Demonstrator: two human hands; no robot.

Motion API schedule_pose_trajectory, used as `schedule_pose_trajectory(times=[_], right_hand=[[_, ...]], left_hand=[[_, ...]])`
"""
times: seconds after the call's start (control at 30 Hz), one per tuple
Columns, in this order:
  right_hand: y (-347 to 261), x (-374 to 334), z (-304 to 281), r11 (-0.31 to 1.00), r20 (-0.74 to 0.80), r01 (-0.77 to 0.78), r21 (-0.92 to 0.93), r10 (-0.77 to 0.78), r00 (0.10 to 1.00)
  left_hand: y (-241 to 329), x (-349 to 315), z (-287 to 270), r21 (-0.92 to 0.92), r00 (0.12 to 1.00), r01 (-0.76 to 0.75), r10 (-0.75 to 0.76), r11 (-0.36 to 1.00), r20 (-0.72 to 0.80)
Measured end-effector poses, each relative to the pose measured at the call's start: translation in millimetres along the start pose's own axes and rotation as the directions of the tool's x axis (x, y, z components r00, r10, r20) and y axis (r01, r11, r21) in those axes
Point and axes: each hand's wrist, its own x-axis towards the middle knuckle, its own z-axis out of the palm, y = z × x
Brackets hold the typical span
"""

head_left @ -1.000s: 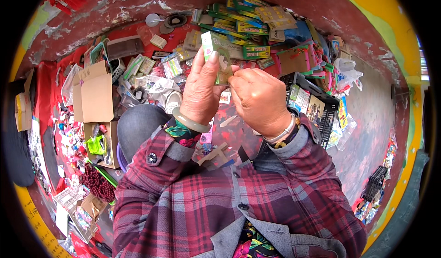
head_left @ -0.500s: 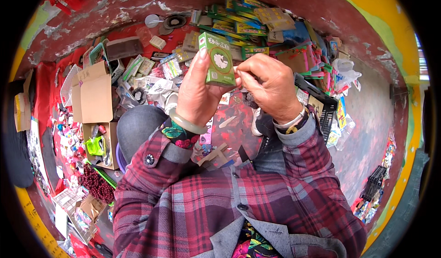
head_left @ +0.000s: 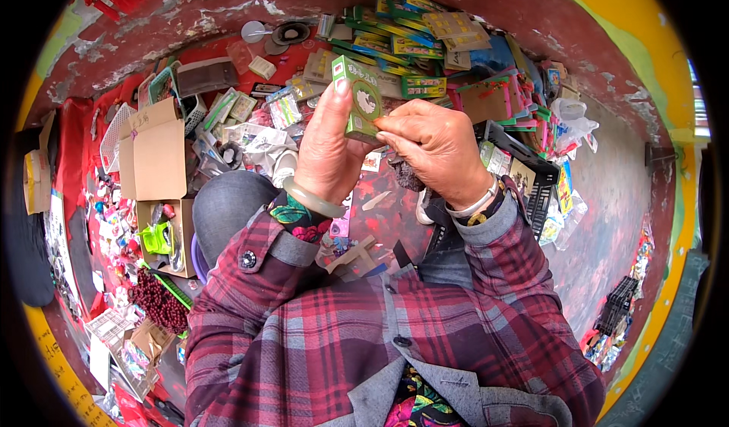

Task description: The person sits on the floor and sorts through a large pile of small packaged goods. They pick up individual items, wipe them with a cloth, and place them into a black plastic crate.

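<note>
My left hand [head_left: 328,142] holds up a small green carton [head_left: 367,102] with a white animal-shaped picture on its front. The thumb presses along its left side, and the other fingers are hidden behind it. My right hand [head_left: 440,147] is closed in a pinch at the carton's lower right corner, thumb and forefinger touching there. Just what the fingertips grip is too small to see clearly. Below the curled fingers of this hand shows a dark, fuzzy clump [head_left: 407,175]; whether they hold it I cannot tell.
An open cardboard box [head_left: 154,150] with a bright green item stands at the left, near dark red beads [head_left: 158,303]. Flat green and yellow packets [head_left: 395,36] are piled along the far wall. A black plastic crate [head_left: 541,175] sits right of my right hand.
The carton has tilted and turned slightly to the right, showing more of its side. My right hand has shifted a little left and down, its fingertips now against the carton's lower corner.
</note>
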Motion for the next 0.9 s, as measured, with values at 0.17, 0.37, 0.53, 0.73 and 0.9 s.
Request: schedule_pose_trajectory(times=[0.17,0.37,0.53,0.73,0.9], right_hand=[[-3.7,-0.1,-3.6,0.987,0.057,0.051,-0.150,-0.043,0.997],[-10.3,-2.7,-0.6,0.928,0.110,0.077,-0.364,-0.040,0.993],[-16.0,-9.2,-1.4,0.825,0.184,0.154,-0.544,-0.062,0.981],[-15.3,-13.2,10.0,0.819,0.106,0.146,-0.554,-0.105,0.989],[-11.1,-15.6,22.6,0.842,0.017,0.128,-0.524,-0.140,0.990]], left_hand=[[-3.2,-0.4,5.5,0.063,0.999,-0.035,0.037,0.997,-0.021],[-4.4,-2.3,6.3,0.178,0.993,-0.100,0.109,0.979,-0.043],[-10.3,-3.0,3.2,0.539,0.959,-0.255,0.280,0.803,0.037],[-7.7,-2.1,3.4,0.393,0.986,-0.148,0.168,0.907,-0.017],[-8.8,0.0,0.8,0.421,0.986,-0.133,0.163,0.897,-0.036]])
